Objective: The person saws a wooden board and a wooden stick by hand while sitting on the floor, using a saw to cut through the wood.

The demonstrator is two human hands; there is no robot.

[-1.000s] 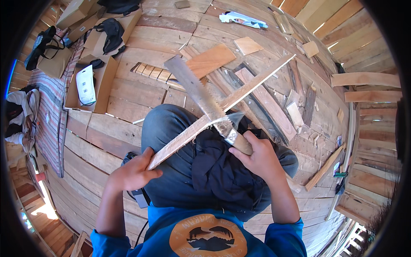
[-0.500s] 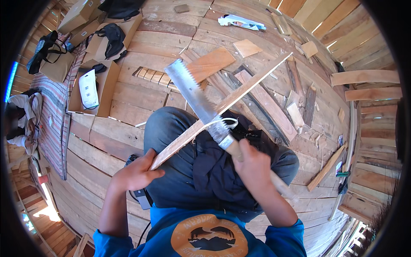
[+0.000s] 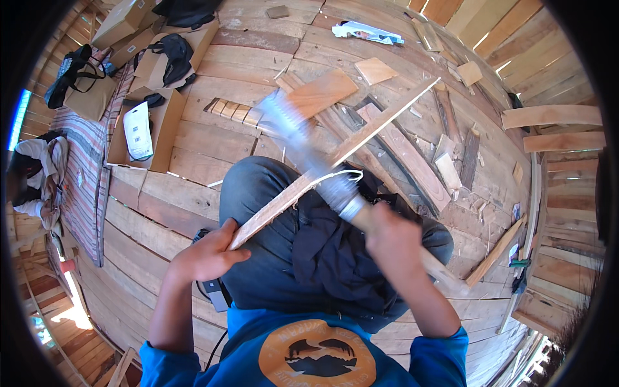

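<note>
My left hand (image 3: 211, 253) grips the near end of a long, thin wood strip (image 3: 277, 202). The strip slants away to the upper right, ending in a narrow tip. My right hand (image 3: 394, 242) is closed around the long wooden handle of a saw (image 3: 338, 188). Its broad metal blade is smeared by motion and crosses over the strip. The teeth cannot be made out now; the earlier picture shows them along the blade. A pale curled shaving (image 3: 345, 173) hangs at the crossing. Beneath lie my bent legs and a dark cloth (image 3: 322, 251).
Boards and offcuts, among them a brown board (image 3: 325, 92) and a long plank (image 3: 412, 164), litter the plank floor ahead. An open cardboard box (image 3: 169, 129) stands at left beside a striped mat (image 3: 87, 193). Another person (image 3: 39, 171) sits at the far left.
The saw has slid down and right, toward me, along with my right hand. My left hand and the strip have barely moved.
</note>
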